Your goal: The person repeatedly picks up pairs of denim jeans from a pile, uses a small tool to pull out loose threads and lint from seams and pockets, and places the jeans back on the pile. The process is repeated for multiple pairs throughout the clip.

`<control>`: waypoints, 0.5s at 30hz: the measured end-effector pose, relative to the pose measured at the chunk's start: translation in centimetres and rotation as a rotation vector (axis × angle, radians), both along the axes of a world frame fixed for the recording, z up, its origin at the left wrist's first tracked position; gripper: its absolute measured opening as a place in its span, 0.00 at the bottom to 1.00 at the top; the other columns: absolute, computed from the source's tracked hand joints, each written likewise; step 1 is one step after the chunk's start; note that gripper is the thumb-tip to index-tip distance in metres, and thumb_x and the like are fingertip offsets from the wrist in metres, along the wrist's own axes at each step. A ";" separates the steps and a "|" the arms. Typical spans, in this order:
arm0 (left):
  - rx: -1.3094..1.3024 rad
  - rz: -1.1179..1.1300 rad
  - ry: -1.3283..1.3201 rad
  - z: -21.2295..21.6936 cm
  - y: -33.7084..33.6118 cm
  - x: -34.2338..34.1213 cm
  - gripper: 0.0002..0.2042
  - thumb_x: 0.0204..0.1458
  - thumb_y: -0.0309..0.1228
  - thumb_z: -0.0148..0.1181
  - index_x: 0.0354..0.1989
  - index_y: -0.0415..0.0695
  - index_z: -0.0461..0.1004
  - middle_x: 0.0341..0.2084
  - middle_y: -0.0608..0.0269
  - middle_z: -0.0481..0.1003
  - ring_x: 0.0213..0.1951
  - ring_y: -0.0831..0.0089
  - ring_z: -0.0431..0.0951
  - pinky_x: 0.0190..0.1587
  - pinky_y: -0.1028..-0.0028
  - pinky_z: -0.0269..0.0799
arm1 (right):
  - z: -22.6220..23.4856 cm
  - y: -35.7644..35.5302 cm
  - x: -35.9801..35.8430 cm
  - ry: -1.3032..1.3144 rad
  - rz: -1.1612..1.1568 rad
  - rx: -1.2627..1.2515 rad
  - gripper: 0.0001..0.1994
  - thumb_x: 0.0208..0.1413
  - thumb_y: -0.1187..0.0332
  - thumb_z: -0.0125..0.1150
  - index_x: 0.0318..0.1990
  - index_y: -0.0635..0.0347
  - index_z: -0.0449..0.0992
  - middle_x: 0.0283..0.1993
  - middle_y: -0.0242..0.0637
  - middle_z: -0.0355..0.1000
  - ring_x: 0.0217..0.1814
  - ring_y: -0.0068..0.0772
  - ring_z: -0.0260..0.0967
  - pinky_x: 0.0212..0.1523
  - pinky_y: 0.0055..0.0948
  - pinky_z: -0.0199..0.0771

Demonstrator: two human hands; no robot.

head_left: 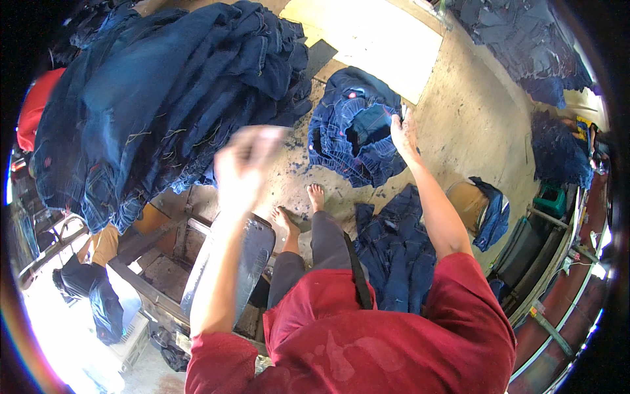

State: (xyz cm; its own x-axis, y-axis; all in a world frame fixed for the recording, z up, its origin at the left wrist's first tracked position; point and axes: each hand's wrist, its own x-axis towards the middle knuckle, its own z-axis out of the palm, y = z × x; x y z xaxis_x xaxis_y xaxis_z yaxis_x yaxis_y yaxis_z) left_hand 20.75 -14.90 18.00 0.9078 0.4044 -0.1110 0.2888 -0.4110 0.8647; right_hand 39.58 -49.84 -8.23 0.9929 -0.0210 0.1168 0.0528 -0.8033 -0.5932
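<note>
A dark blue pair of jeans (pixel 357 161) lies bunched on the floor ahead of my feet, its round waist opening facing up. At the right rim of that opening is my right hand (pixel 405 136), its fingers closed on the waistband edge. A small pale thing shows by these fingertips, too small to name. My left hand (pixel 246 161) hovers to the left of the jeans, apart from them, beside a large heap of denim (pixel 170 85). Motion smears its fingers, so its grip and anything in it are unclear.
More jeans (pixel 397 249) lie by my right side. A wooden frame (pixel 151 276) and a dark smooth panel (pixel 243 262) stand at my left. Further denim piles (pixel 561 148) and a green crate (pixel 550 199) are at the right. A pale sheet (pixel 380 39) covers floor at the back.
</note>
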 end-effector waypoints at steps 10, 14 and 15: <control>-1.642 -0.062 -0.006 -6.2 -7.6 3.4 0.25 0.72 0.51 0.55 0.64 0.44 0.77 0.58 0.56 0.82 0.55 0.61 0.77 0.66 0.57 0.66 | 24.0 11.1 -16.5 -0.173 0.515 0.193 0.18 0.50 0.78 0.70 0.49 0.65 0.74 0.34 0.46 0.71 0.36 0.53 0.73 0.39 0.45 0.76; -1.718 0.111 -0.147 -8.1 1.1 -4.3 0.22 0.68 0.40 0.63 0.66 0.44 0.76 0.57 0.57 0.83 0.58 0.59 0.83 0.67 0.56 0.75 | 21.9 16.4 -25.1 -0.019 0.680 0.210 0.19 0.46 0.76 0.72 0.44 0.62 0.70 0.39 0.49 0.68 0.43 0.58 0.71 0.44 0.53 0.72; -1.765 0.194 -0.079 -8.2 3.0 -6.9 0.20 0.69 0.38 0.63 0.67 0.45 0.76 0.57 0.58 0.83 0.58 0.60 0.82 0.67 0.57 0.75 | 21.5 17.3 -27.5 -0.003 0.782 0.237 0.20 0.46 0.76 0.71 0.47 0.65 0.70 0.42 0.52 0.69 0.45 0.59 0.71 0.47 0.53 0.73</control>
